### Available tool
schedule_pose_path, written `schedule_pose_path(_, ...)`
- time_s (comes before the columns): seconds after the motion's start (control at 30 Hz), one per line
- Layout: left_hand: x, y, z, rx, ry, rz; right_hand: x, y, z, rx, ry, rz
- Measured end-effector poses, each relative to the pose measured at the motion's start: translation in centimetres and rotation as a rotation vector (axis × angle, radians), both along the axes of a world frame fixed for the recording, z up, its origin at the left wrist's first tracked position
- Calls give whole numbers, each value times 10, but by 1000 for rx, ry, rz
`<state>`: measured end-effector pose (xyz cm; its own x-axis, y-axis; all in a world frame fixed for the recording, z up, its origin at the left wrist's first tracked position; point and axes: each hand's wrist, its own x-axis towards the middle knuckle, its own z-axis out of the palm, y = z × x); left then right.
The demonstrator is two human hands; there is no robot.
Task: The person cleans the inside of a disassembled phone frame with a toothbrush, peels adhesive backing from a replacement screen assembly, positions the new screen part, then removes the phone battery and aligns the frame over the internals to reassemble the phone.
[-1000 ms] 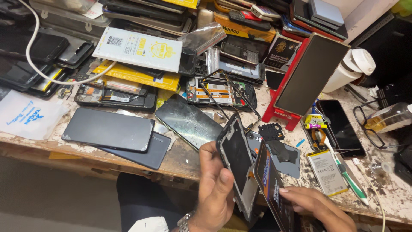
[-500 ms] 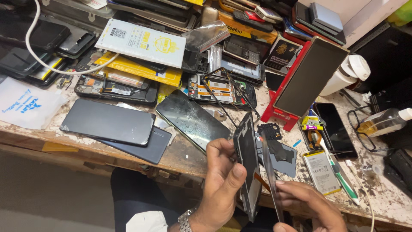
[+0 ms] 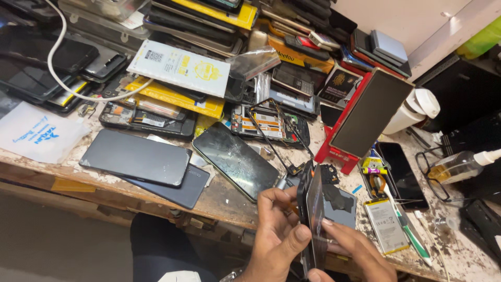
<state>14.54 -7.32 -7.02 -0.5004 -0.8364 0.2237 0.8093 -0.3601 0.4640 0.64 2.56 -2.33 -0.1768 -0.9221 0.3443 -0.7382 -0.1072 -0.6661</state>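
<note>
Several dark phones are spread across the scuffed workbench (image 3: 229, 201). At the far left a white pouch (image 3: 36, 133) lies flat, and just beside it a black slab phone (image 3: 136, 157) is stacked on another. Next, a cracked glass panel (image 3: 236, 160) is laid at an angle near the bench's front edge. Further along, the left hand (image 3: 276, 237) is closed around a dark phone body (image 3: 303, 209), held on edge (nearly upright) just in front of the bench. A thin screen panel (image 3: 316, 219) stands slightly apart from that body and is pinched by the right hand (image 3: 352, 250), fingertips pressed on its face. To the right, a flat battery (image 3: 386, 225) rests on the bench.
</note>
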Motion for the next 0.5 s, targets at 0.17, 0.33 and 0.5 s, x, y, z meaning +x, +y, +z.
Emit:
schedule_pose_path(0.17, -3, 0, -9, 7, 30, -8, -5, -1, -10, 39, -80, 18)
schedule_pose_path(0.33, -4, -1, -11, -6, -5, 16, -9, -1, -12, 72, -38, 37)
schedule_pose_path(0.5, -4, -1, -8, 3, -19, 2, -20, 1, -14, 157, -75, 85)
